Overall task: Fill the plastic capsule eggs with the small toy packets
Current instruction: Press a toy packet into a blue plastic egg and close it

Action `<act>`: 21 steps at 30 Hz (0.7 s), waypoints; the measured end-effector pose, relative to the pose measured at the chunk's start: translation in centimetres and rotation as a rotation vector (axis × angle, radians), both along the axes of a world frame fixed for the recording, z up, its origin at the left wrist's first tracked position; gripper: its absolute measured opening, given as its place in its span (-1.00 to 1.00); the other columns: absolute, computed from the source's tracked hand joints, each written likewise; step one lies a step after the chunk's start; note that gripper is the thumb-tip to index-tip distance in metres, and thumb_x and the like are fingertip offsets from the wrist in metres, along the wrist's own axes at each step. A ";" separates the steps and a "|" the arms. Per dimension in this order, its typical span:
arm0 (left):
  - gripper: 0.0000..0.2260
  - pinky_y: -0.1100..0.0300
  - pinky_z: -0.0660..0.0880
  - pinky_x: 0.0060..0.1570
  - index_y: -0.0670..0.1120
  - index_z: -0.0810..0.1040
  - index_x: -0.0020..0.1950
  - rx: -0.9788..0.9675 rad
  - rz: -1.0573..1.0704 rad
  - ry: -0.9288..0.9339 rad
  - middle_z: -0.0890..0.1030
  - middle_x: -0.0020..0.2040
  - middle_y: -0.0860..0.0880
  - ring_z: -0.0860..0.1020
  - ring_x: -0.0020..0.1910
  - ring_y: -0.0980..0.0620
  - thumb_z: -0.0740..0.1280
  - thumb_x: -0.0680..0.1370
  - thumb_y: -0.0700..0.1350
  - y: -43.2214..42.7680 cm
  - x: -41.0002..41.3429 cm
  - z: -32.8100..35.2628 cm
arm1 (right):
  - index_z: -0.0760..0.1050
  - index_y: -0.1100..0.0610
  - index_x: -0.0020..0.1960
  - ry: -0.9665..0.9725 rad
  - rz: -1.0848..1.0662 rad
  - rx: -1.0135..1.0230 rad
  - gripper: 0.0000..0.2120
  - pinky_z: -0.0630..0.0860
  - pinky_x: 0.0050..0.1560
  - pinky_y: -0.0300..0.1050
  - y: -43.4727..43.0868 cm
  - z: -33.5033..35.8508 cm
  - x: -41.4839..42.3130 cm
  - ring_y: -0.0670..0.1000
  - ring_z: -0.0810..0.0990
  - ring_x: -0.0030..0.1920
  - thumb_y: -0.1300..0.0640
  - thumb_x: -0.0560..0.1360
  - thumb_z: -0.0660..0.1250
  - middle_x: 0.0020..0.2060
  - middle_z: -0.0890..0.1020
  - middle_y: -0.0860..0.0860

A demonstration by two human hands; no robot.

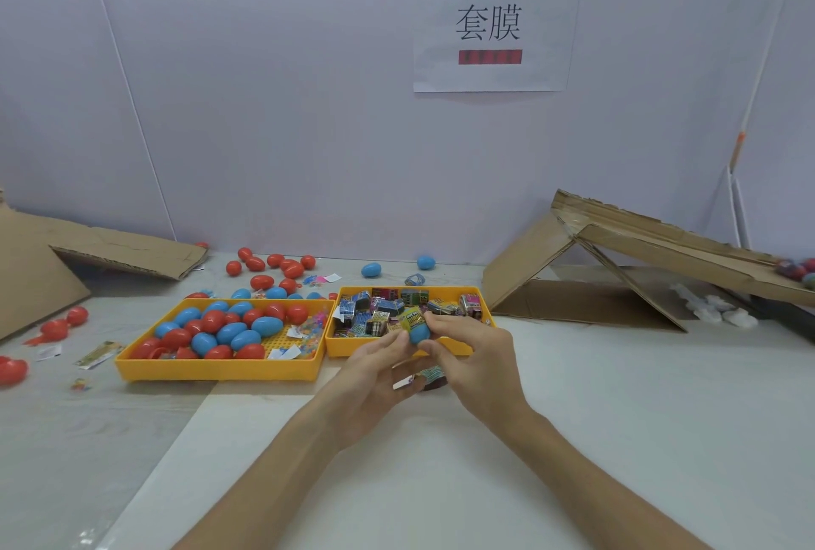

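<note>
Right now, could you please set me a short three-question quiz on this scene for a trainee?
1. True or false: the left hand and right hand hold a red egg.
2. What fills the right tray? A. eggs B. packets C. beads
3. Fill in: the packet sticking out of the held egg is ____.
Key: 1 false, the egg is blue; 2 B, packets; 3 yellow.
</note>
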State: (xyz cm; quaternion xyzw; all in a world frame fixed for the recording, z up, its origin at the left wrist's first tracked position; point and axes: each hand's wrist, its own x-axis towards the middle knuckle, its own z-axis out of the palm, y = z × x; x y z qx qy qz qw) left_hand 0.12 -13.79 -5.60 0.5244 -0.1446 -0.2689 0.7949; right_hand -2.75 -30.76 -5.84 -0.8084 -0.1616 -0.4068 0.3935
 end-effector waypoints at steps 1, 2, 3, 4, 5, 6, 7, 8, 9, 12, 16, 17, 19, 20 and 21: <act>-0.61 0.06 0.48 0.20 -0.07 0.61 0.31 -0.001 -0.002 -0.006 0.66 0.22 -0.08 0.63 0.24 -0.03 0.39 0.53 0.07 0.0 0.0 0.0 | 0.68 0.23 0.15 0.001 0.002 0.001 -0.67 0.51 0.22 -0.34 0.0 0.0 0.0 -0.10 0.66 0.12 0.33 0.39 0.55 0.07 0.72 0.04; -0.63 0.06 0.48 0.19 -0.05 0.63 0.29 -0.001 -0.002 -0.010 0.67 0.22 -0.08 0.64 0.23 -0.03 0.39 0.53 0.06 0.0 0.0 0.0 | 0.67 0.23 0.15 0.004 0.009 0.004 -0.66 0.50 0.22 -0.35 0.0 0.0 0.0 -0.11 0.66 0.12 0.33 0.39 0.55 0.07 0.72 0.04; -0.65 0.06 0.48 0.19 -0.05 0.64 0.27 0.001 0.001 -0.013 0.67 0.21 -0.08 0.64 0.23 -0.03 0.40 0.53 0.06 0.0 -0.1 0.0 | 0.67 0.24 0.16 0.010 0.019 0.011 -0.66 0.50 0.22 -0.37 -0.1 0.0 0.0 -0.13 0.65 0.13 0.34 0.39 0.55 0.08 0.71 0.04; -0.65 0.06 0.48 0.18 -0.05 0.64 0.26 0.004 0.006 -0.013 0.67 0.21 -0.08 0.64 0.22 -0.03 0.40 0.53 0.06 -0.1 -0.1 0.0 | 0.67 0.23 0.16 0.018 0.029 0.020 -0.66 0.49 0.22 -0.37 -0.1 0.0 0.0 -0.15 0.63 0.14 0.34 0.39 0.55 0.08 0.71 0.03; -0.64 0.06 0.49 0.17 -0.05 0.64 0.26 0.007 0.011 -0.012 0.67 0.22 -0.08 0.64 0.22 -0.02 0.40 0.52 0.06 -0.1 -0.1 0.1 | 0.67 0.23 0.16 0.024 0.036 0.029 -0.65 0.50 0.21 -0.37 -0.2 0.0 0.1 -0.18 0.62 0.14 0.33 0.39 0.56 0.08 0.71 0.02; -0.64 0.07 0.48 0.18 -0.05 0.64 0.26 0.010 0.014 -0.011 0.67 0.23 -0.08 0.65 0.21 -0.02 0.40 0.52 0.07 -0.1 -0.1 0.1 | 0.67 0.21 0.16 0.029 0.040 0.036 -0.66 0.51 0.20 -0.37 -0.2 0.0 0.1 -0.19 0.63 0.14 0.31 0.39 0.56 0.07 0.71 0.00; -0.64 0.07 0.48 0.19 -0.04 0.66 0.26 0.013 0.011 -0.013 0.66 0.25 -0.07 0.64 0.22 -0.01 0.38 0.53 0.08 -0.1 -0.2 0.1 | 0.68 0.20 0.15 0.034 0.041 0.042 -0.66 0.52 0.17 -0.36 -0.3 0.0 0.2 -0.20 0.64 0.11 0.30 0.39 0.57 0.05 0.72 -0.02; -0.67 0.07 0.46 0.21 0.00 0.68 0.24 0.019 0.004 -0.016 0.65 0.28 -0.04 0.64 0.22 0.01 0.36 0.55 0.10 -0.2 -0.2 0.3 | 0.69 0.17 0.15 0.040 0.042 0.046 -0.67 0.52 0.13 -0.37 -0.3 0.1 0.2 -0.21 0.65 0.07 0.28 0.39 0.57 0.02 0.73 -0.04; -0.68 0.07 0.45 0.22 0.04 0.69 0.24 0.030 -0.005 -0.019 0.63 0.31 -0.01 0.63 0.24 0.03 0.31 0.57 0.12 -0.2 -0.3 0.4 | 0.69 0.15 0.15 0.048 0.047 0.049 -0.68 0.52 0.09 -0.37 -0.3 0.2 0.2 -0.20 0.65 0.03 0.27 0.40 0.56 0.00 0.73 -0.06; -0.62 0.09 0.44 0.22 0.07 0.66 0.29 0.057 -0.005 -0.021 0.61 0.33 0.05 0.59 0.29 0.05 0.20 0.62 0.18 -0.3 -0.4 0.9 | 0.67 0.11 0.18 0.056 0.066 0.023 -0.66 0.52 0.06 -0.31 -0.1 0.3 0.2 -0.16 0.63 0.04 0.25 0.42 0.55 0.00 0.71 -0.09; -0.59 0.08 0.47 0.24 -0.01 0.60 0.36 0.030 0.004 -0.049 0.60 0.35 -0.02 0.59 0.26 0.02 0.24 0.61 0.15 -0.3 -0.4 1.1 | 0.65 0.12 0.22 0.017 0.067 0.040 -0.61 0.53 0.09 -0.30 0.2 0.3 0.2 -0.18 0.61 0.10 0.21 0.40 0.56 0.06 0.69 -0.10; -0.58 0.08 0.47 0.22 -0.03 0.60 0.36 0.020 0.006 -0.048 0.61 0.33 -0.03 0.61 0.23 0.02 0.26 0.60 0.15 -0.3 -0.5 1.1 | 0.66 0.13 0.20 0.008 0.057 0.046 -0.63 0.53 0.11 -0.30 0.1 0.3 0.2 -0.19 0.61 0.10 0.21 0.40 0.57 0.05 0.70 -0.09; -0.58 0.07 0.49 0.19 -0.04 0.61 0.33 0.018 0.015 -0.062 0.64 0.26 -0.05 0.63 0.21 0.00 0.29 0.58 0.15 -0.3 -0.5 1.0 | 0.69 0.16 0.13 -0.014 0.032 0.043 -0.68 0.50 0.15 -0.34 0.1 0.2 0.3 -0.21 0.61 0.10 0.24 0.39 0.58 0.03 0.71 -0.05; -0.60 0.07 0.51 0.17 -0.04 0.62 0.31 0.024 0.018 -0.076 0.65 0.23 -0.06 0.63 0.20 -0.02 0.29 0.59 0.15 -0.2 -0.5 1.0 | 0.70 0.18 0.11 -0.023 0.025 0.041 -0.69 0.48 0.16 -0.38 0.0 0.1 0.3 -0.20 0.61 0.09 0.27 0.38 0.58 0.03 0.71 -0.03; -0.63 0.09 0.53 0.14 -0.02 0.64 0.28 0.026 0.020 -0.086 0.66 0.19 -0.07 0.64 0.19 -0.02 0.29 0.59 0.14 -0.2 -0.6 0.9 | 0.70 0.20 0.10 -0.032 0.021 0.037 -0.70 0.47 0.16 -0.40 0.0 0.0 0.3 -0.18 0.62 0.09 0.29 0.37 0.58 0.02 0.71 -0.01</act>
